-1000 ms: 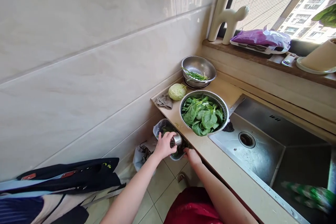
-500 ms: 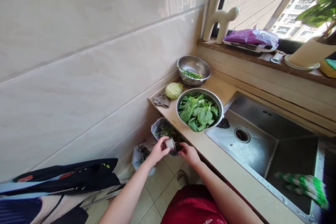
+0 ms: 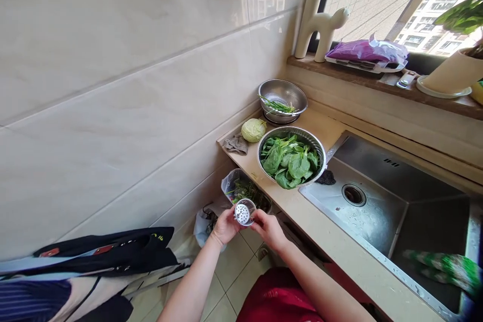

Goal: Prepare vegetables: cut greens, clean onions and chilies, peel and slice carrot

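A metal sink strainer basket with a round perforated bottom is between my hands, its open side facing me. My left hand curls around its left side. On the right rim, the fingers of my right hand pinch the basket's edge. Just beyond and below is a lined waste bin with green vegetable scraps inside. To the right, the steel sink has an uncovered drain hole.
Leafy greens fill a colander on the counter, beside a cabbage, a grey cloth and a steel bowl with green stalks. A dark scouring pad and green-white gloves lie at the sink. Bags hang lower left.
The strainer basket has come away from the bin toward me and turned so its perforated bottom shows. My right hand has moved left onto its rim.
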{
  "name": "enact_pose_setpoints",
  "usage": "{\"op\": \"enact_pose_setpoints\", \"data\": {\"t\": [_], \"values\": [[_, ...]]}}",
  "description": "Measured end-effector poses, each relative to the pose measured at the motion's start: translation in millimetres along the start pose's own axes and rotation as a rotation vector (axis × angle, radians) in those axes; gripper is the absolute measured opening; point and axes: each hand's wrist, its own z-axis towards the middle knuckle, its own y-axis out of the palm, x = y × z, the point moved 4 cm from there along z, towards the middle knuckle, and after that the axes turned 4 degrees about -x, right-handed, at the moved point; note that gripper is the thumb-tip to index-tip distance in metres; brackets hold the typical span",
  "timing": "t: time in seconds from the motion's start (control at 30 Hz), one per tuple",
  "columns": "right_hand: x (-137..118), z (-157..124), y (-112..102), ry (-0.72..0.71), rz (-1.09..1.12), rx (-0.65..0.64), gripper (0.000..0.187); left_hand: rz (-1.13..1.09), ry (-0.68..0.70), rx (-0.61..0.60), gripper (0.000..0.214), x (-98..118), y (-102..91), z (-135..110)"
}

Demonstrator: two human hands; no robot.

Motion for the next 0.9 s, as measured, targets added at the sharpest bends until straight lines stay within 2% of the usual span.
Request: {"op": "enact_pose_setpoints", "data": {"t": [0.1, 0.2, 0.3, 0.4, 0.47, 0.53, 0.6, 0.67, 0.73, 0.77, 0.83, 0.9], "values": [[10, 5, -3, 0.02, -0.169, -0.008, 0.015, 0.302, 0.086, 0.13, 0.046, 25, 3.5, 24], [25, 13, -4, 0.189, -0.369, -0.099, 0.014, 0.773, 0.306, 0.246, 0.042, 66, 19.6, 59], [28, 5, -13, 0.293, -0.436, -0.14, 0.013, 1.26, 0.482, 0.21, 0.037, 91, 46.9, 93], [17, -26, -39, 0.202, -0.352, -0.092, 0.015, 1.55, 0.492, 0.118, 0.021, 86, 58.9, 113], [12, -59, -73, 0.138, -0.254, 0.015, 0.016, 1.597, 0.485, 0.119, 0.021, 72, 51.5, 113], [22, -97, -123, 0.169, -0.204, 0.205, 0.016, 1.595, 0.481, 0.166, 0.023, 54, 37.1, 105], [50, -130, -183, 0.296, -0.248, 0.389, 0.017, 1.609, 0.428, 0.235, 0.024, 34, 22.9, 92], [95, -149, -242, 0.491, -0.355, 0.494, 0.02, 1.685, 0.301, 0.255, 0.025, 14, 16.1, 82], [148, -151, -290, 0.682, -0.47, 0.514, 0.023, 1.813, 0.194, 0.314, 0.032, 4, 16.3, 71], [173, -145, -307, 0.742, -0.505, 0.509, 0.024, 1.878, 0.159, 0.371, 0.036, 3, 17.7, 65], [219, -125, -327, 0.822, -0.564, 0.472, 0.024, 1.961, 0.071, 0.477, 0.035, 6, 20.4, 52], [253, -103, -333, 0.865, -0.614, 0.404, 0.022, 1.936, -0.125, 0.517, 0.028, 10, 22.9, 40]]}}
